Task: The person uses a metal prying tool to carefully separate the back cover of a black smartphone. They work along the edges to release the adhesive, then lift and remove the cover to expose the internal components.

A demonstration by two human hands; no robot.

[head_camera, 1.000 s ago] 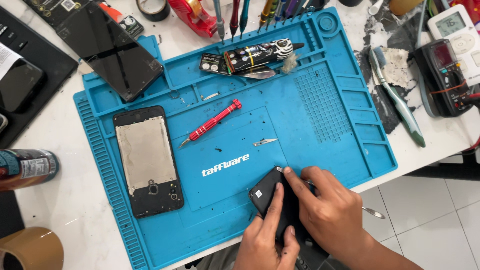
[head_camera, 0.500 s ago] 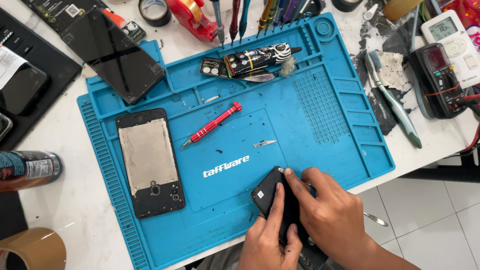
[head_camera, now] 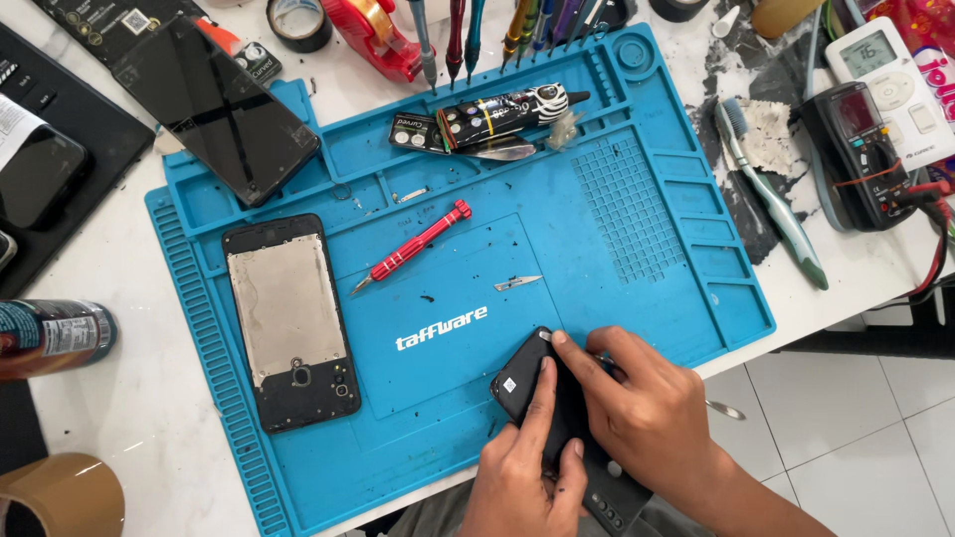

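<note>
While both hands meet at the near edge of the blue mat [head_camera: 637,249], they share one thing: a black phone [head_camera: 527,383] that slants from the mat down toward the person's lap. Its top corner points up and to the left, and its long side runs down to the right, under the palms. The left hand [head_camera: 522,472] holds it from below, with one finger lying flat along the dark glass. The right hand [head_camera: 647,408] comes over from the right and pinches the top edge with its fingertips. Both hands touch the phone, so neither one is nearer. Off to the left lies an open phone frame [head_camera: 288,318] with a grey plate inside. A red screwdriver [head_camera: 413,249] rests in the middle, well apart. The mat sits on a white table [head_camera: 129,408] full of tools, above a tiled floor [head_camera: 846,398].
</note>
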